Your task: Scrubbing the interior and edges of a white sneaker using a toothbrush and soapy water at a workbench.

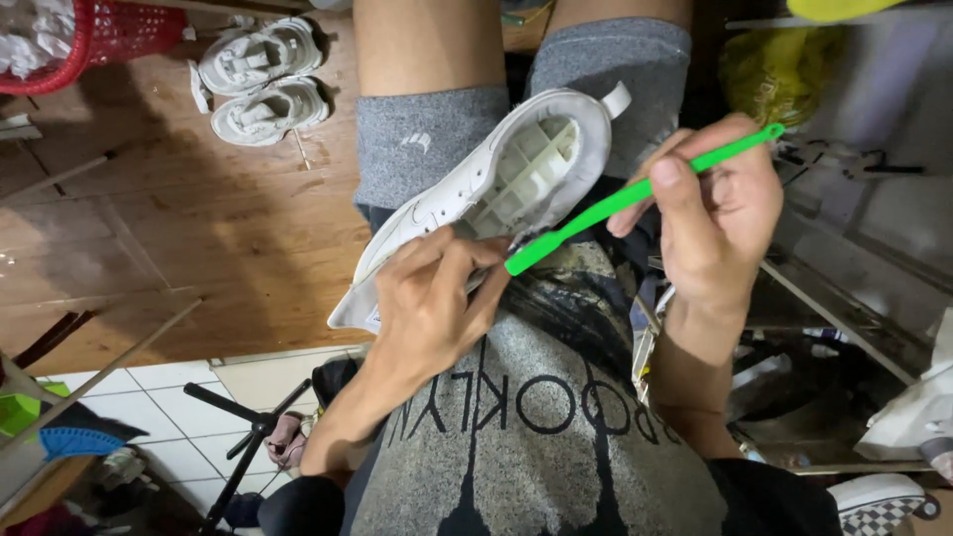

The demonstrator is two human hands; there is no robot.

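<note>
— Head view: what's he holding?
— Left hand (432, 303) grasps a white sneaker (476, 194) on his lap; right hand (715, 213) pinches a green brush handle (635, 194).
— Surroundings?
— Wooden floor (149, 238), two sneakers (263, 79), red basket (109, 35).

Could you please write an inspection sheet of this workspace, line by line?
Surface: wooden floor; the work rests on the person's lap.
Job's things: white shoe, sole removed, ribbed inside exposed; green brush handle, tip at the shoe's edge.
Clutter: pair of white shoes; red basket; black stand.
Grippers: left hand pinches the shoe; right hand holds the handle.
Cables: nothing seen.
Surroundings: tiled floor; yellow bag.
</note>
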